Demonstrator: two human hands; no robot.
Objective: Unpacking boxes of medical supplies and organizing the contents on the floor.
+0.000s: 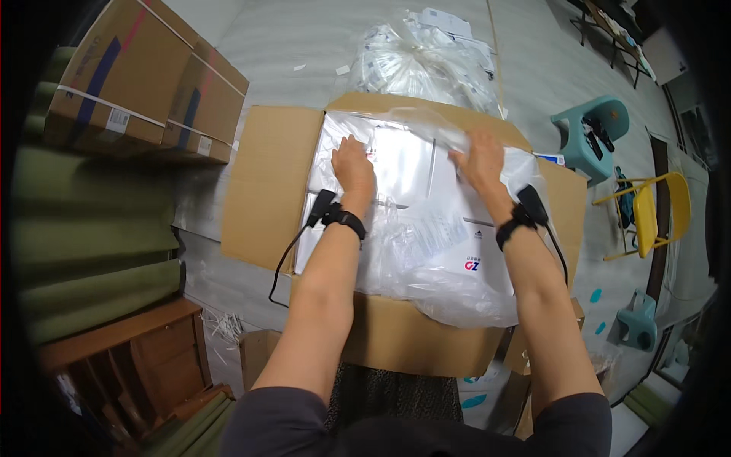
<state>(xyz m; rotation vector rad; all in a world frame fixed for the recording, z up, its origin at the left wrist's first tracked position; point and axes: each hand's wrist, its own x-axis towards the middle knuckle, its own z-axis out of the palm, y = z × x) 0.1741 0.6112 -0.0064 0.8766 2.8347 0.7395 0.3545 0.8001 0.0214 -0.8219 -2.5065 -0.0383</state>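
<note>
Your left hand (354, 169) is loosely open over the clear plastic liner (400, 259); your right hand (483, 163) touches it, its grip unclear. White boxes (402, 164) lie beneath, inside the carton (268, 183).

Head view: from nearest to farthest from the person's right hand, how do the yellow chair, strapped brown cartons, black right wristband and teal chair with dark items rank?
From the right hand, as seen here:
1. Black right wristband, just below it.
2. Teal chair, to the right.
3. Yellow chair, farther right.
4. Strapped brown cartons, far left.
</note>
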